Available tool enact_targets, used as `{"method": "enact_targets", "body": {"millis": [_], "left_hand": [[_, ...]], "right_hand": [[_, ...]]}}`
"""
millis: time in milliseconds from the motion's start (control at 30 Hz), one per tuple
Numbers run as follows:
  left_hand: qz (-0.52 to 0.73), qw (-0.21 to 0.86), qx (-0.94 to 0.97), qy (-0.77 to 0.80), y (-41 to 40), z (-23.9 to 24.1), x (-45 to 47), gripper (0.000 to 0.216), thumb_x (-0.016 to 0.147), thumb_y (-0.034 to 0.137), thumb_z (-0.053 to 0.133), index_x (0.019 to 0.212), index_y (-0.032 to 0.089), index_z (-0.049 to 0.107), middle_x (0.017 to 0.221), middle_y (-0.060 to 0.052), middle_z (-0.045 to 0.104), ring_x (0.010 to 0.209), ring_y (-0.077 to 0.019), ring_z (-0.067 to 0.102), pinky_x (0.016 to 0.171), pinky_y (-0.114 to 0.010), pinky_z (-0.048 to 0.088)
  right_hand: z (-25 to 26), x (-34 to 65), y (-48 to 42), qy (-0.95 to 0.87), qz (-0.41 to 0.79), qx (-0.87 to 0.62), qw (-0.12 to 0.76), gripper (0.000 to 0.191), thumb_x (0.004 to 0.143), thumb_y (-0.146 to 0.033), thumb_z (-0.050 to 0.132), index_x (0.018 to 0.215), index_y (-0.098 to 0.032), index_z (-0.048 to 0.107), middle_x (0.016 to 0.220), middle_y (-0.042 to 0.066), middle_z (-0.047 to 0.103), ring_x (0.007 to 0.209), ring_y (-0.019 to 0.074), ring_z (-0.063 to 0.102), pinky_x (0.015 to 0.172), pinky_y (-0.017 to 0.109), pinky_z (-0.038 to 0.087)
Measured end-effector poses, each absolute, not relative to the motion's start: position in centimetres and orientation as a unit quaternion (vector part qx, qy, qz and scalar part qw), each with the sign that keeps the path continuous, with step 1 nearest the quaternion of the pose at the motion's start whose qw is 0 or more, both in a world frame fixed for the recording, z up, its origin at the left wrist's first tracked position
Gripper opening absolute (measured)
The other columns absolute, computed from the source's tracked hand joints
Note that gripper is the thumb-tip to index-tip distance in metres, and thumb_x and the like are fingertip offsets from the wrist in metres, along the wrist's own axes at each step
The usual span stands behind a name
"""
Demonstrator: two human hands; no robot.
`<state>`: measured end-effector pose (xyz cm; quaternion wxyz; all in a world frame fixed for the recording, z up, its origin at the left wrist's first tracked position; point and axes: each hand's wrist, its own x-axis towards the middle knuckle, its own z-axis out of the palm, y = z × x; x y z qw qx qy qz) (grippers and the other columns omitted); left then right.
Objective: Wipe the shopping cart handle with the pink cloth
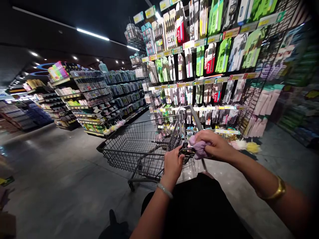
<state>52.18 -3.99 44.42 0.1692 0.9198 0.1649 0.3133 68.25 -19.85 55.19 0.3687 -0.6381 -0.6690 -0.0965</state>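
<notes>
A black wire shopping cart (139,146) stands in front of me in a store aisle, tilted in the view. My left hand (173,164) is closed round the cart's handle (185,151) at its near end, with a pale bangle on the wrist. My right hand (215,144) grips a crumpled purple cloth (198,146) and presses it against the handle bar. A gold bangle sits on my right forearm. The cart's basket looks bare of goods.
A wire display rack (199,66) of hanging toothbrush packs stands right of the cart. Bath sponges (245,145) lie at its foot. Stocked shelves (92,99) line the left of the aisle. Grey polished floor (62,172) spreads to the left.
</notes>
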Motion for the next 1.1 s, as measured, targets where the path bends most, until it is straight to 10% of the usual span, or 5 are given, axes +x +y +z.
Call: {"method": "enact_targets", "body": {"millis": [533,767,1100], "left_hand": [[0.502,0.228,0.826,0.116,-6.4,48.5,42.7,0.053,0.100,0.057,0.029,0.134,0.022,0.051,0.132,-0.012,0.060,0.126,-0.0269,0.052,0.112,-0.052,0.031],[0.498,0.123,0.849,0.129,-9.2,50.6,41.4,0.012,0.092,0.029,0.049,0.093,0.021,0.058,0.078,-0.003,0.062,0.074,-0.0196,0.055,0.076,-0.038,0.038],[0.501,0.077,0.856,0.104,-7.8,49.5,38.2,0.025,0.095,0.026,0.035,0.076,0.021,0.049,0.068,-0.002,0.048,0.068,-0.0192,0.045,0.067,-0.037,0.032]], "right_hand": [[53.3,64.3,-16.1,-0.657,-0.099,-0.566,0.488,0.037,0.065,-0.007,0.047,0.093,-0.022,0.066,0.106,0.007,0.069,0.102,0.0235,0.062,0.091,0.042,0.049],[52.9,61.1,-15.2,-0.724,-0.010,-0.492,0.484,0.034,0.067,-0.009,0.049,0.095,-0.021,0.064,0.102,0.006,0.067,0.098,0.0210,0.061,0.090,0.037,0.050],[54.1,55.3,-14.7,-0.753,-0.035,-0.488,0.441,0.028,0.068,-0.015,0.050,0.092,-0.020,0.064,0.092,0.007,0.066,0.088,0.0223,0.058,0.081,0.037,0.048]]}}
